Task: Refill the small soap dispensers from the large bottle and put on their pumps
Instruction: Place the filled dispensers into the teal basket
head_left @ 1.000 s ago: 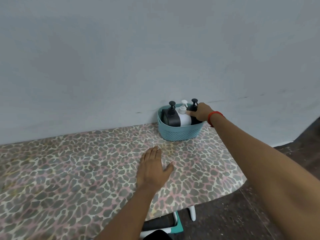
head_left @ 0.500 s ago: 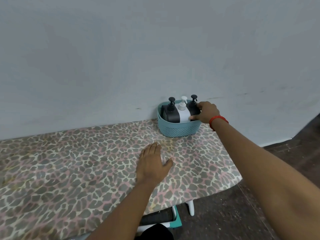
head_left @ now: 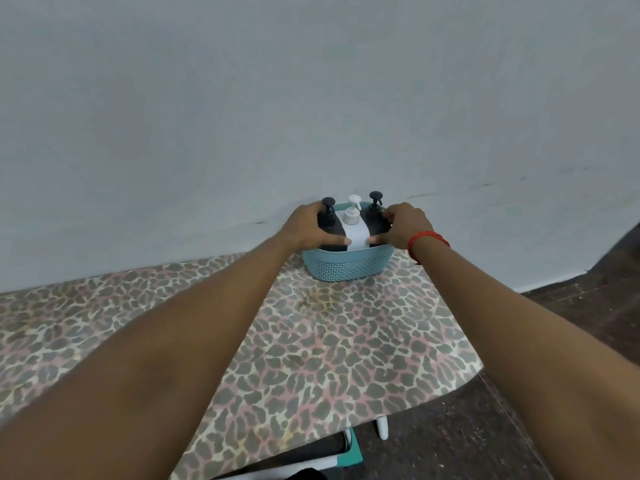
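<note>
Nearest, the leopard-print tabletop (head_left: 346, 358) is lying bare of bottles. Farther back, at its far edge against the wall, the left hand (head_left: 304, 228) and right hand (head_left: 403, 226) are each closing a grip around opposite sides of the teal basket (head_left: 346, 266). Inside are standing three dispensers: two black dispensers (head_left: 329, 225) and one white dispenser (head_left: 354, 225), all wearing pumps. No large bottle is showing; refilling appears not yet begun.

Basket (head_left: 346, 268) sits on the table (head_left: 346, 358) at its far edge, three dispensers (head_left: 353, 216) inside in a row, left hand (head_left: 306, 226) and right hand (head_left: 405, 226) flanking it.
</note>
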